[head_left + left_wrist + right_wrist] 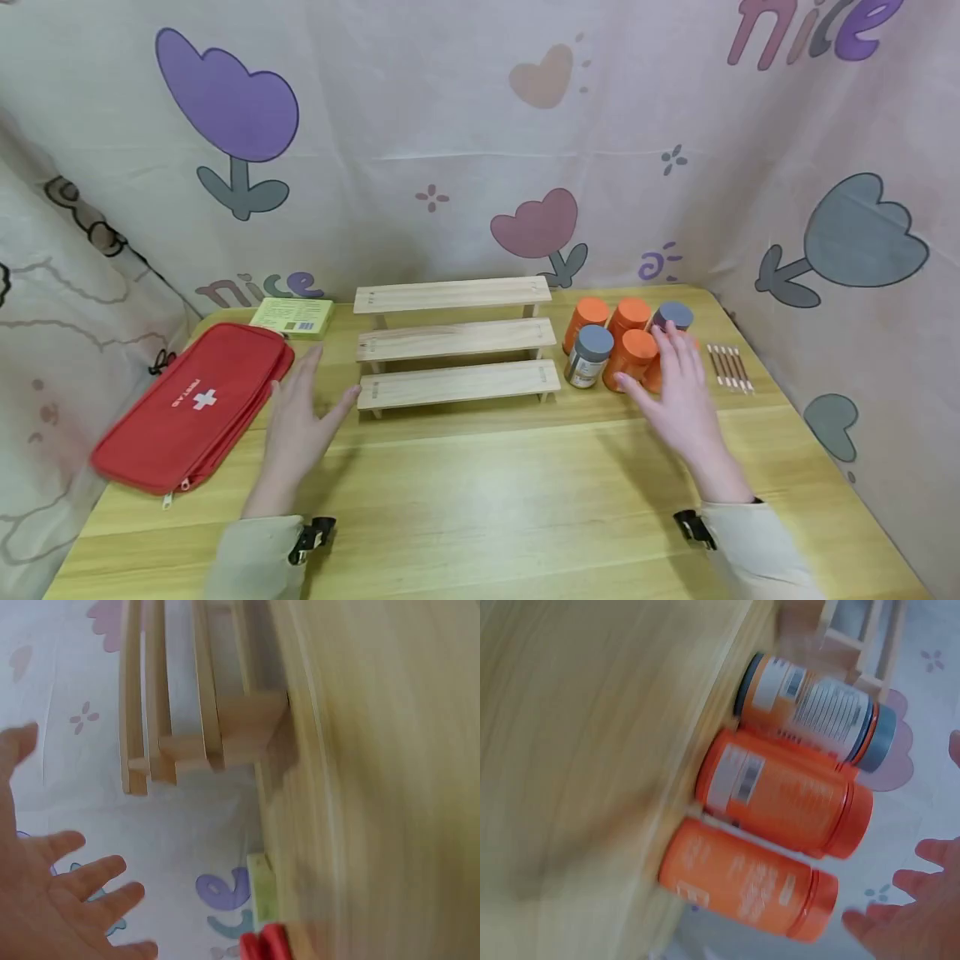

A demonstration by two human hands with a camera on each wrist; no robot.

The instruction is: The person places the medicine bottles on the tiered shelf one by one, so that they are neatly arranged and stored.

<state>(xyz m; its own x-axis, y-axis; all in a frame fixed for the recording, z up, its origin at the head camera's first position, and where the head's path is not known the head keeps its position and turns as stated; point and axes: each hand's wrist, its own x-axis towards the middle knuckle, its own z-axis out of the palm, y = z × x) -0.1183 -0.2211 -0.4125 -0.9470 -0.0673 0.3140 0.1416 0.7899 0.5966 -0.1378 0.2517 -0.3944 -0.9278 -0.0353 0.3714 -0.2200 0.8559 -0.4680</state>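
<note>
My left hand (296, 429) hovers over the table with fingers spread, between a red first aid pouch (197, 408) and a three-step wooden rack (457, 385). It holds nothing; the left wrist view shows its fingers apart, beside the rack's end. My right hand (682, 404), fingers spread as well, is raised near several pill bottles, and nothing is in its grasp. Orange-lidded bottles (628, 360) and grey-lidded ones (587, 357) stand grouped right of the rack. In the right wrist view an orange bottle (742, 881) stands close to the fingertips, apart from them.
A yellow-green box (292, 317) lies behind the pouch. To the right of the bottles is a clear packet of cotton swabs (730, 368). The wooden table (480, 508) ends against a printed curtain (420, 108) at the back and sides.
</note>
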